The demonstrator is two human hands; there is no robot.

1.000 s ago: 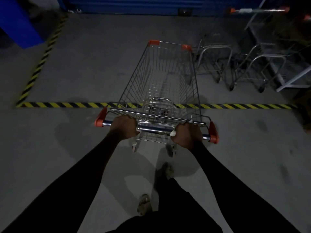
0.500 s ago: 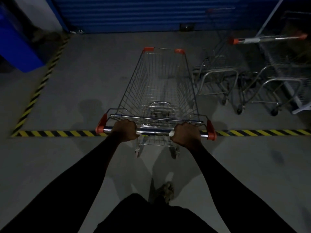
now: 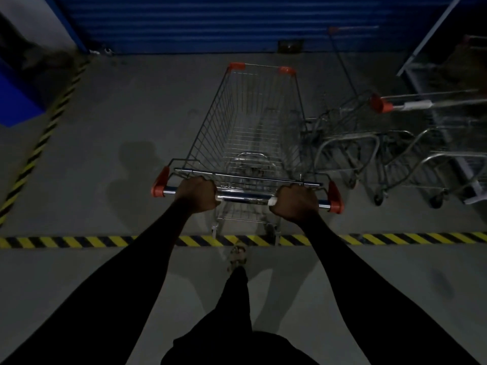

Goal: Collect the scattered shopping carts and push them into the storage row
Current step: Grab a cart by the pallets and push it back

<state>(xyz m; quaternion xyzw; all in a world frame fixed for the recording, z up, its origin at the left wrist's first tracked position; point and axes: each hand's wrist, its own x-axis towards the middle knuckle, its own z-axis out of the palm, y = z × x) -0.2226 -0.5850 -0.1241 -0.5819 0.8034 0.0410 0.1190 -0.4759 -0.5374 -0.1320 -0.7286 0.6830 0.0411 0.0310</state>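
A wire shopping cart [image 3: 250, 122] is pictured dead ahead at twelve o'clock, its empty basket pointed at a blue roller shutter [image 3: 210, 22]. Its chrome handle bar [image 3: 243, 198] is clamped from above by both hands. The left hand [image 3: 196, 193] is curled round the bar near the left red end cap, and the right hand [image 3: 296, 204] is wrapped round it near the right one, with both arms stretched out straight.

The cart's rear wheels are seen just at the far edge of a yellow-and-black hazard strip [image 3: 79, 241] laid across the floor from nine to three o'clock. One foot [image 3: 238, 255] is set just on the near side of it. The cart is therefore judged to be almost wholly inside the marked bay.

At two o'clock, parked carts [image 3: 350, 143] are lined up side-on, and a red-capped handle can be made out among them in the dim light. The pushed cart is shown beside this row, near it but not nested into it.

The collecting of this cart is judged done. What is left is for it to be turned toward two o'clock and slotted into the row. Whether other carts are scattered elsewhere cannot be told.

A second strip [image 3: 44, 133] is run along the floor at ten o'clock, and a blue container [image 3: 15, 101] is stood beyond it.
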